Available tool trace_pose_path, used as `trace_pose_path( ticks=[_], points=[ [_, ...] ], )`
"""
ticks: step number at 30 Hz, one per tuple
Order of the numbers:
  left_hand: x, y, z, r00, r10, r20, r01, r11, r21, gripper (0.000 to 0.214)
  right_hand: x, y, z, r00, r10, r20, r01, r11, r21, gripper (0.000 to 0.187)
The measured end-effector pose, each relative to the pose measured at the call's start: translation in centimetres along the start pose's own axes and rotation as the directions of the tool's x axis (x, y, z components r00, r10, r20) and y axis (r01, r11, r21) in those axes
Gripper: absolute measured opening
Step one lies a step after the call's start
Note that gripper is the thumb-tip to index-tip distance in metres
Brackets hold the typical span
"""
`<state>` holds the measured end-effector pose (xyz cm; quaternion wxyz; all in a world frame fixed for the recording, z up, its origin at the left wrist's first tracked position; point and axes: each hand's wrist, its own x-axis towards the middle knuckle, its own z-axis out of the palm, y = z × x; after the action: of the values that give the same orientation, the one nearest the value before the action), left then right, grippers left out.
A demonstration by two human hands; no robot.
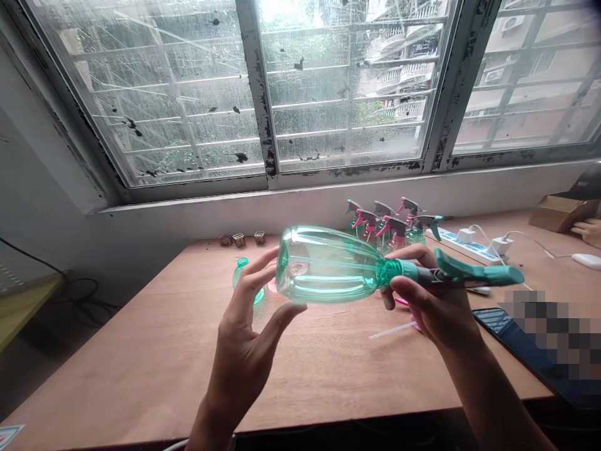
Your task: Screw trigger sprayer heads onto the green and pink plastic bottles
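Note:
A clear green spray bottle (328, 266) lies level in the air above the table, its base to the left and its green and grey trigger head (460, 272) to the right. My right hand (439, 307) pinches the neck collar between thumb and fingers. Around the base curls my left hand (251, 338), fingertips at the base's rim and thumb along the underside. Behind the left fingers stands another green bottle (240, 269), partly hidden. A pale dip tube (392, 330) with a pink part lies on the table below my right hand.
Several spray bottles with pink or green triggers (394, 225) stand by the wall under the window. Small brown ornaments (239, 240) sit at the back left. To the right are a power strip (464, 244), a dark tablet-like device (521, 357), a cardboard box (561, 213) and another person's hand (589, 232).

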<state>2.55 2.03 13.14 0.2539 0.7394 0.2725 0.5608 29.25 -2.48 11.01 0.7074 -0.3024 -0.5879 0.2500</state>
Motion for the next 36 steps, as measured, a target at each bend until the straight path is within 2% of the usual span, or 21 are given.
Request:
trace_pose_path(
  ticks=[3,6,10,15,18,22,26,31,36],
  points=[
    [-0.1,0.0,0.0,0.999,0.033,0.000,-0.033,0.999,0.022,0.039,0.4,0.4,-0.1,1.000,0.008,0.026,-0.010,0.999,0.052,0.018],
    [-0.2,0.0,-0.1,0.999,0.019,0.042,-0.021,0.998,0.051,0.045,0.5,0.4,-0.1,1.000,0.011,0.025,-0.012,1.000,0.019,0.018],
    [-0.2,0.0,-0.2,0.994,-0.056,0.091,0.053,0.998,0.037,0.047,-0.1,0.0,0.0,0.999,-0.028,0.024,0.030,0.996,-0.081,0.021],
    [0.2,-0.1,-0.1,0.985,-0.160,0.068,0.162,0.986,-0.033,0.038,-0.5,-0.3,0.1,0.995,-0.100,0.019,0.102,0.975,-0.199,0.028],
    [0.3,-0.2,0.0,0.987,-0.151,0.058,0.152,0.988,-0.022,0.037,-0.4,-0.1,0.1,0.997,-0.078,0.009,0.078,0.981,-0.180,0.026],
    [0.2,-0.3,0.2,0.995,-0.101,0.021,0.102,0.995,-0.002,0.039,0.1,0.4,0.0,0.999,-0.035,0.022,0.036,0.997,-0.072,0.020],
    [0.1,-0.4,0.2,0.997,-0.073,0.005,0.073,0.997,0.025,0.043,0.4,0.6,0.1,1.000,-0.006,0.010,0.006,1.000,-0.018,0.022],
    [0.1,-0.1,-0.2,0.994,-0.067,0.089,0.062,0.996,0.066,0.052,0.1,0.4,0.2,0.999,-0.030,0.037,0.033,0.997,-0.076,0.019],
    [0.1,0.2,-0.4,0.985,-0.163,0.064,0.163,0.987,-0.005,0.041,-0.3,-0.1,0.6,0.996,-0.074,0.040,0.080,0.985,-0.156,0.021]
  ],
)
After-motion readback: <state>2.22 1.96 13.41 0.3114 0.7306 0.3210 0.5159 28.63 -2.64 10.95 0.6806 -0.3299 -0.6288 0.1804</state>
